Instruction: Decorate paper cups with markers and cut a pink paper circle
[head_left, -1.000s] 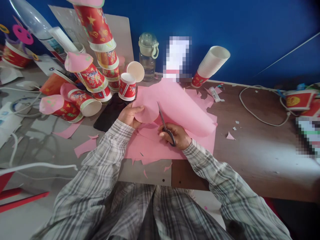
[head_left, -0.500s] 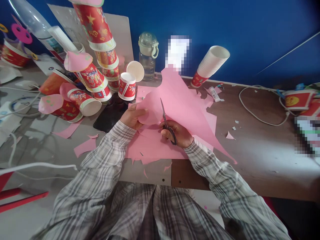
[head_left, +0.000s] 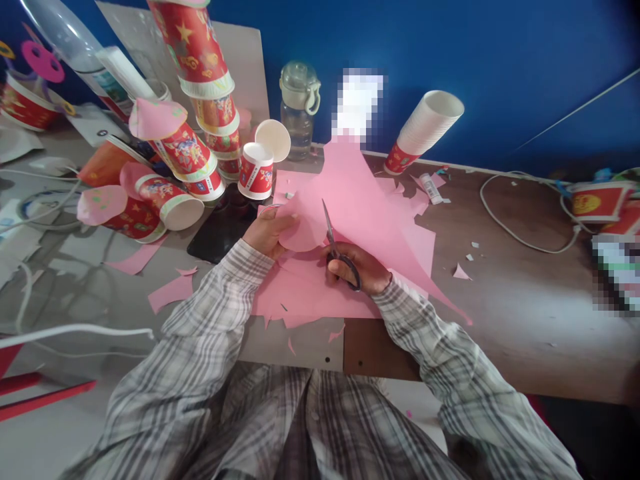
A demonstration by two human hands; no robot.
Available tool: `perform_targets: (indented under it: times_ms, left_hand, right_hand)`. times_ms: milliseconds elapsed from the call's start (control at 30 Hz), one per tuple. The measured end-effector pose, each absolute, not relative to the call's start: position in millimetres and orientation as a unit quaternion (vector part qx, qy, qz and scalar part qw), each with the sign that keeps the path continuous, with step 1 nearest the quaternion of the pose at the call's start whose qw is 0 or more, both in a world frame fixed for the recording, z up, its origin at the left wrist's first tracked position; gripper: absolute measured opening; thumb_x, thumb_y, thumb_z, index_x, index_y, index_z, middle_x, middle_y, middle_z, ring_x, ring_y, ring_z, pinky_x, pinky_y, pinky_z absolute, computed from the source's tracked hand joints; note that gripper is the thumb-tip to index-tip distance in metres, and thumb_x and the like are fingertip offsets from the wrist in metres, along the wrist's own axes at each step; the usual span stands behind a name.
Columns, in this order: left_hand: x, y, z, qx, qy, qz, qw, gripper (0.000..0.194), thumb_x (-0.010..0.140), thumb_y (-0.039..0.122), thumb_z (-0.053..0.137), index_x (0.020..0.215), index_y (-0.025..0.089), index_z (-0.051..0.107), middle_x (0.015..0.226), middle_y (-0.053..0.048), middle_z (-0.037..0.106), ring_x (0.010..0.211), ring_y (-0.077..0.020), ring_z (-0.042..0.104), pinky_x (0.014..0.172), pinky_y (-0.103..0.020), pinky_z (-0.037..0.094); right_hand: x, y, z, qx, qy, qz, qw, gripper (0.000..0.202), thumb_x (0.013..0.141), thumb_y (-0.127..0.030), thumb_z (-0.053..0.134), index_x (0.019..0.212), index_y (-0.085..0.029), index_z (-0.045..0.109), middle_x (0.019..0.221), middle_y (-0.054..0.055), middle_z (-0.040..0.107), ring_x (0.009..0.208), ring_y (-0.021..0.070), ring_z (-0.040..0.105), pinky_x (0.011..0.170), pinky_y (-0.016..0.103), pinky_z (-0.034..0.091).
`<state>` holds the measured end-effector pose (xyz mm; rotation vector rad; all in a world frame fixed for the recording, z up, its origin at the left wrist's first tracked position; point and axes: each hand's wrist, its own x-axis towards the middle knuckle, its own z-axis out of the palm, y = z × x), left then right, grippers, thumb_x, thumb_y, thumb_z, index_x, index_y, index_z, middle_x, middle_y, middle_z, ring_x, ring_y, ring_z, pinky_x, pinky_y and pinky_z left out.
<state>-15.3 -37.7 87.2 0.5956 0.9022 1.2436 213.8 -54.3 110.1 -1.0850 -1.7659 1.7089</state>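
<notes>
My left hand point(head_left: 266, 232) pinches the rounded left part of a large pink paper sheet point(head_left: 370, 203), with the thumb on top. The fingers of my right hand point(head_left: 361, 265) are wrapped round the dark handles of a pair of scissors point(head_left: 331, 230). Their blades point up and away from me and lie over the pink paper, just right of the rounded part. Whether the blades are fully closed is hard to tell. The held sheet narrows to a thin tail at the lower right. More pink paper point(head_left: 310, 293) lies flat beneath both hands.
Decorated red cups point(head_left: 200, 57) stand stacked at the left, near a dark phone point(head_left: 220, 233). A water bottle point(head_left: 298, 110) and leaning white cups point(head_left: 425, 127) are by the blue wall. A glue stick point(head_left: 431, 189), a white cable point(head_left: 525, 247) and paper scraps lie at the right.
The scissors and my right hand have shifted slightly right, and the scissors' handles look turned a little. My left hand still holds the paper, a touch farther right in view.
</notes>
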Motion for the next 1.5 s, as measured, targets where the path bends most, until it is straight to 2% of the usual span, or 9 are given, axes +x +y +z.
perform_targets:
  times_ms: [167, 367, 567, 667, 800, 1067, 1167, 1300, 1500]
  left_hand:
    - [-10, -30, 74, 0.248, 0.417, 0.573, 0.660, 0.041, 0.063, 0.029, 0.105, 0.095, 0.013, 0.085, 0.091, -0.011, 0.090, 0.095, -0.0349, 0.089, 0.105, -0.054, 0.071]
    - [-11, -37, 84, 0.267, 0.426, 0.560, 0.658, 0.037, 0.070, 0.030, 0.104, 0.097, 0.013, 0.085, 0.091, -0.010, 0.089, 0.094, -0.0331, 0.089, 0.103, -0.051, 0.070]
    - [-15, -43, 96, 0.275, 0.415, 0.536, 0.682, 0.036, 0.076, 0.030, 0.103, 0.103, 0.014, 0.086, 0.096, -0.009, 0.090, 0.095, -0.0289, 0.088, 0.100, -0.044, 0.070]
    - [-15, -44, 98, 0.273, 0.413, 0.536, 0.684, 0.033, 0.076, 0.027, 0.102, 0.101, 0.013, 0.086, 0.094, -0.008, 0.089, 0.092, -0.0266, 0.087, 0.098, -0.042, 0.070]
    - [-14, -44, 98, 0.267, 0.410, 0.542, 0.683, 0.030, 0.077, 0.024, 0.101, 0.100, 0.012, 0.085, 0.093, -0.009, 0.089, 0.090, -0.0263, 0.086, 0.102, -0.044, 0.070]
    - [-12, -40, 91, 0.263, 0.426, 0.547, 0.671, 0.034, 0.074, 0.025, 0.102, 0.100, 0.012, 0.084, 0.090, -0.008, 0.089, 0.094, -0.0289, 0.088, 0.105, -0.047, 0.069]
    - [-12, -39, 91, 0.261, 0.424, 0.557, 0.665, 0.033, 0.072, 0.026, 0.103, 0.096, 0.012, 0.084, 0.087, -0.008, 0.088, 0.090, -0.0280, 0.087, 0.101, -0.045, 0.069]
    - [-16, -40, 94, 0.276, 0.412, 0.543, 0.678, 0.035, 0.074, 0.027, 0.104, 0.099, 0.011, 0.085, 0.090, -0.007, 0.089, 0.087, -0.0237, 0.086, 0.093, -0.037, 0.070]
    - [-16, -37, 89, 0.275, 0.418, 0.546, 0.672, 0.034, 0.073, 0.029, 0.104, 0.096, 0.012, 0.085, 0.088, -0.008, 0.088, 0.086, -0.0239, 0.086, 0.090, -0.036, 0.069]
  right_hand:
    - [214, -53, 111, -0.388, -0.602, 0.661, 0.224, 0.081, 0.071, -0.096, 0.087, 0.095, -0.023, 0.065, 0.060, -0.001, 0.072, 0.058, 0.0172, 0.064, 0.061, 0.032, 0.054]
    - [214, -54, 107, -0.407, -0.587, 0.666, 0.215, 0.077, 0.072, -0.092, 0.090, 0.095, -0.023, 0.066, 0.059, -0.001, 0.071, 0.055, 0.0167, 0.063, 0.053, 0.029, 0.048]
    - [214, -56, 107, -0.414, -0.574, 0.674, 0.212, 0.074, 0.074, -0.086, 0.092, 0.097, -0.021, 0.065, 0.060, -0.001, 0.069, 0.057, 0.0176, 0.065, 0.056, 0.029, 0.049]
    - [215, -55, 104, -0.412, -0.584, 0.667, 0.213, 0.072, 0.077, -0.087, 0.089, 0.096, -0.022, 0.065, 0.060, -0.001, 0.068, 0.057, 0.0174, 0.064, 0.056, 0.029, 0.048]
    - [216, -55, 101, -0.410, -0.593, 0.659, 0.214, 0.071, 0.079, -0.089, 0.086, 0.095, -0.023, 0.065, 0.060, -0.002, 0.069, 0.056, 0.0162, 0.061, 0.054, 0.029, 0.046]
    - [210, -57, 105, -0.418, -0.579, 0.662, 0.228, 0.078, 0.073, -0.095, 0.086, 0.094, -0.023, 0.064, 0.056, -0.006, 0.064, 0.054, 0.0151, 0.061, 0.053, 0.029, 0.050]
    - [210, -57, 105, -0.419, -0.590, 0.654, 0.221, 0.076, 0.076, -0.094, 0.084, 0.092, -0.023, 0.063, 0.057, -0.006, 0.064, 0.054, 0.0143, 0.060, 0.054, 0.028, 0.049]
    - [211, -57, 102, -0.412, -0.600, 0.651, 0.215, 0.073, 0.080, -0.093, 0.081, 0.092, -0.024, 0.061, 0.056, -0.005, 0.063, 0.054, 0.0144, 0.059, 0.055, 0.028, 0.047]
    - [211, -57, 98, -0.413, -0.585, 0.661, 0.224, 0.076, 0.076, -0.093, 0.085, 0.093, -0.024, 0.061, 0.055, -0.007, 0.060, 0.053, 0.0142, 0.058, 0.056, 0.029, 0.047]
